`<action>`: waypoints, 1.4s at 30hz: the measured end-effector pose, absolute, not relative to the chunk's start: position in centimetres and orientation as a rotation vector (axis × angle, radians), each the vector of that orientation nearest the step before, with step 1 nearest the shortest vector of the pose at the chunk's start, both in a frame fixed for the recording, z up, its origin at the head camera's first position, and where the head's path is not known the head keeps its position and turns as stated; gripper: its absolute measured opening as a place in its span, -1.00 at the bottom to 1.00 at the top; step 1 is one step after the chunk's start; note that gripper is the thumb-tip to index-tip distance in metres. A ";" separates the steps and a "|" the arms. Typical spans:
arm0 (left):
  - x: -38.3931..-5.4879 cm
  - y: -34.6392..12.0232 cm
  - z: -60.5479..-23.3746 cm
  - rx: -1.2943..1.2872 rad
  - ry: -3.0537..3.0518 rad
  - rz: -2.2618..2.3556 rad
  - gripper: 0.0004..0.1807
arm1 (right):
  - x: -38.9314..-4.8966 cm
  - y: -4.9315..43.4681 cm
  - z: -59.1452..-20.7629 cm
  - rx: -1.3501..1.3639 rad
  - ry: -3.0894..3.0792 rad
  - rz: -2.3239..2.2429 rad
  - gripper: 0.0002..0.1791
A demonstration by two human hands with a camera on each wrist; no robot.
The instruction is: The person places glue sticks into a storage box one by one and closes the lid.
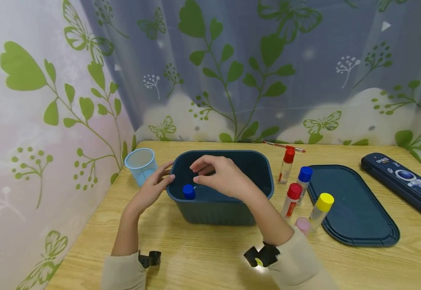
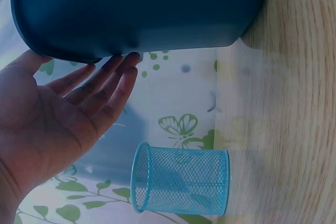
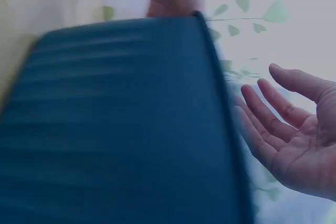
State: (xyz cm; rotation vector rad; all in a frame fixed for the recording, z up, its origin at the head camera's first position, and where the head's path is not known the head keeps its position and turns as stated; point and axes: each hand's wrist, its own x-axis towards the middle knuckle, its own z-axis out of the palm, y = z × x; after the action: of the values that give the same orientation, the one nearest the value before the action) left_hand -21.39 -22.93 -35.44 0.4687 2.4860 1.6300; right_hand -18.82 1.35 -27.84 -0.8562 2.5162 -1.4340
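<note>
A deep dark-teal bin (image 1: 217, 211) stands on the table. My left hand (image 1: 156, 183) holds its left rim, thumb over the edge and fingers against the outer wall. In the left wrist view those fingertips (image 2: 131, 59) touch the wall, the palm apart from it. Above the bin's opening hovers my right hand (image 1: 221, 175), fingers loosely bent, with nothing seen between them; the right wrist view shows its palm (image 3: 310, 153) bare. Inside the bin, near the front left, is a blue cap (image 1: 188, 191); what lies below it is mostly hidden.
Left of the bin stands a light-blue mesh cup (image 1: 141, 167). Several small clear bottles with coloured caps, one a yellow-capped bottle (image 1: 320, 211), stand at its right. Beyond them lie a dark-teal lid (image 1: 351, 205) and a navy pencil case (image 1: 406, 183). A red pen (image 1: 283, 146) lies behind.
</note>
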 end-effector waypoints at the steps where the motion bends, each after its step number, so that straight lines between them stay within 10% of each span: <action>1: -21.4 -22.9 -35.4 0.466 2.486 1.630 -0.39 | -18.4 1.8 -27.3 -0.853 2.535 -1.447 -0.74; 16: -21.3 -22.9 -35.6 0.454 2.500 1.618 -0.39 | -10.8 13.2 -23.6 -0.768 2.792 -1.486 -0.74; 42: -21.0 -22.8 -35.3 0.513 2.526 1.617 -0.39 | -9.5 20.5 -34.4 -0.739 2.623 -1.485 -0.69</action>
State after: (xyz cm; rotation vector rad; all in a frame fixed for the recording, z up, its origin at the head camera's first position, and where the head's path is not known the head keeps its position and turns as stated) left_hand -20.97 -22.80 -35.27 0.5130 2.5260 1.6165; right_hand -9.53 20.51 -34.36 -0.7394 2.6226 -1.4850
